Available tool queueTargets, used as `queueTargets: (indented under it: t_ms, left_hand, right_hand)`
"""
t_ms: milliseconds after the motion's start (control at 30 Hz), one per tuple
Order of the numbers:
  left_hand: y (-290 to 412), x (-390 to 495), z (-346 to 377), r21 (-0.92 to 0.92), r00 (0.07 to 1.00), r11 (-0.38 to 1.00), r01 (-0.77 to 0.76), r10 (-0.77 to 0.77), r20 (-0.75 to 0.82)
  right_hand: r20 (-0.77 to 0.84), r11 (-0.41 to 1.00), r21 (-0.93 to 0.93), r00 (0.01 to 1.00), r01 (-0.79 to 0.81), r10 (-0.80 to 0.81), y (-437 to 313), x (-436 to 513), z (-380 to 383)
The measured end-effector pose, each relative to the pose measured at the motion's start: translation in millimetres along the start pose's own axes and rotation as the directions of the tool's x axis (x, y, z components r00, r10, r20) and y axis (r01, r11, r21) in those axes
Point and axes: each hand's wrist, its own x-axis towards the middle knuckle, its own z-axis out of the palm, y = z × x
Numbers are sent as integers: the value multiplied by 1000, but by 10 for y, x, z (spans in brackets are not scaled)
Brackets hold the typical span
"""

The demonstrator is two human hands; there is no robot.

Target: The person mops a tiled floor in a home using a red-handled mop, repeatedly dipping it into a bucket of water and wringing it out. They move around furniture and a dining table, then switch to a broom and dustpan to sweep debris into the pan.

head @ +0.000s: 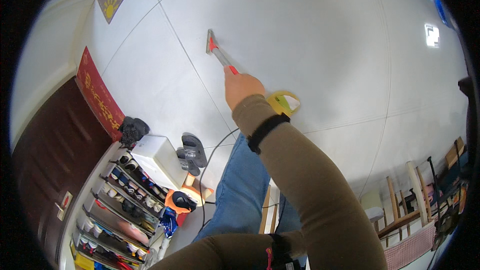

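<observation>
My right hand is closed around the grey and red handle of a floor scraper. Its wide, flat head rests on the pale tiled floor, up and left of the hand. Just right of my right wrist lies a yellow round object with green and white in its middle, partly hidden by the sleeve. The left forearm, in a brown sleeve, crosses low in front of me; my left hand is out of sight behind the right arm.
Grey slippers, a white box and a filled shoe rack are at left, near a dark door. A black cable runs beside my leg. Wooden chair parts stand at lower right.
</observation>
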Motion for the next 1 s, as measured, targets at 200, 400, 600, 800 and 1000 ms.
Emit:
queueTargets:
  t_ms: [200, 400, 600, 800, 1000]
  left_hand:
    - [79, 22, -60, -92, 999, 995, -24, 21, -34]
    - [356, 204, -134, -152, 998, 988, 27, -35, -49]
    - [440, 302, -315, -421, 992, 899, 122, -127, 16]
    - [438, 143, -232, -540, 975, 840, -49, -78, -210]
    - [253, 182, -213, 78, 929, 968, -239, 252, -270]
  right_hand:
    - [44, 993, 39, 992, 115, -116, -161, 487, 101]
    - [-37, 995, -35, 995, 93, -95, 945, -54, -682]
    - [-329, 994, -29, 940, -103, 88, 1321, -306, -1260]
    - [-345, 971, 154, 911, -181, 224, 661, 820, -1376]
    - [-334, 953, 303, 939, 26, 80, 674, 937, -1299]
